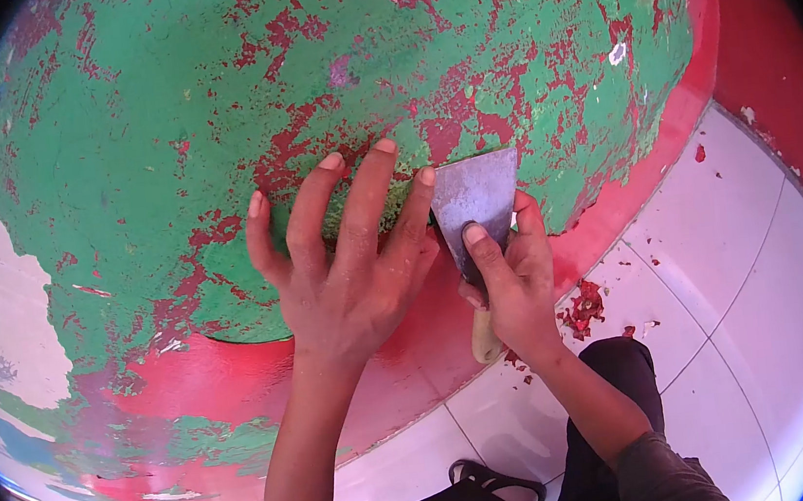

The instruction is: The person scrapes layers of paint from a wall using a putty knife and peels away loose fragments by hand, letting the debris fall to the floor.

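The wall (210,104) fills most of the view: a rough surface of green paint flaking off over red, with a red band along its foot and white floor tiles (743,244) below. Red paint flakes (584,308) lie on the tiles near the wall's base.

The left hand (345,276) lies flat and spread on the green paint, fingers fanned upward, just beside the tool. The right hand (513,283) is closed round the wooden handle of a scraper (479,198), its forefinger pressed along the back of the blade, whose edge meets the wall at the border of a green patch.

To scrape well here, the blade probably wants a shallow angle, its edge slipped under a lifted rim of green and pushed in short strokes away from the bracing hand, so that a slip does not run into those fingers.

No brand, label or writing can be read; the blade looks plain, though it is small in view.
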The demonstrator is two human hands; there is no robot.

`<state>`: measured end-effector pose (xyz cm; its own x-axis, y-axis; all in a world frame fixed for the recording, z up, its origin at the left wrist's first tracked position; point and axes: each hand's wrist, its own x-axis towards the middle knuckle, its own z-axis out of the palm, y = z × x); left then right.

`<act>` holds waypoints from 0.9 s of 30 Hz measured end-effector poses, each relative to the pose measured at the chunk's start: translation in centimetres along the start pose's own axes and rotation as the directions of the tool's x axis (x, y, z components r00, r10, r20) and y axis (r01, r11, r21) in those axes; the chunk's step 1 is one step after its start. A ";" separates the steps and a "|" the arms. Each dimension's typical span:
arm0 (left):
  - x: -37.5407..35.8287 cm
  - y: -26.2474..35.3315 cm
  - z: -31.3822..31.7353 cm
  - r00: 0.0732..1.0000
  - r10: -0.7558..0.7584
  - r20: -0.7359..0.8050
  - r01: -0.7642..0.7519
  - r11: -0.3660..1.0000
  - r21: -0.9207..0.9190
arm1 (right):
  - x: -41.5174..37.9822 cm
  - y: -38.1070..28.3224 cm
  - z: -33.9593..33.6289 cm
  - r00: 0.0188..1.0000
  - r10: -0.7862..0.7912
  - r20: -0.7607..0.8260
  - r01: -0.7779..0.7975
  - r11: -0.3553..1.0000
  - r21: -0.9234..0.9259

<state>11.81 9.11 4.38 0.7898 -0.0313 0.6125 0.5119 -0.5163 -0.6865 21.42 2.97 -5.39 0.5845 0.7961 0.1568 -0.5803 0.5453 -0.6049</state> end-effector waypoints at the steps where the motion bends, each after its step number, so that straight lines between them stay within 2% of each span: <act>1: 0.0 0.0 0.0 1.000 -0.001 0.001 0.001 1.000 -0.005 | 0.1 0.2 -0.2 1.000 -0.024 0.011 0.024 1.000 -0.007; 8: -0.1 -0.2 0.2 0.995 0.061 -0.081 -0.066 0.996 -0.056 | 0.4 1.5 -0.7 0.978 -0.208 0.018 0.208 0.978 0.001; 10: -0.1 -0.2 0.1 0.992 0.056 -0.116 -0.067 0.994 -0.091 | 0.4 1.3 -0.8 0.978 -0.207 0.015 0.207 0.978 0.020; 12: 0.0 0.0 0.0 0.990 0.004 -0.142 -0.025 0.989 -0.146 | 0.4 0.7 -0.9 0.990 -0.139 -0.001 0.139 0.990 0.038; 15: 0.3 0.3 -0.2 0.993 -0.063 -0.100 0.050 0.989 -0.136 | 0.6 0.8 -1.2 0.985 -0.170 0.001 0.170 0.985 0.015; 18: 0.5 0.5 -0.3 0.994 -0.086 -0.063 0.079 0.992 -0.102 | 0.5 0.3 -0.8 0.990 -0.141 -0.002 0.141 0.990 -0.027; 21: 0.3 0.4 -0.2 0.996 -0.053 -0.067 0.047 0.995 -0.088 | 0.4 0.3 -0.7 0.992 -0.123 0.041 0.126 0.989 -0.082; 27: 0.5 0.6 -0.3 0.998 -0.063 -0.028 0.062 0.997 -0.035 | -0.6 -0.6 0.4 0.995 0.101 0.016 -0.101 0.995 0.010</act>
<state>12.42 8.50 4.40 0.7465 -0.0230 0.6650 0.5474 -0.5469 -0.6334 21.23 2.29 -4.82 0.5141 0.8510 0.1072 -0.6423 0.4647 -0.6095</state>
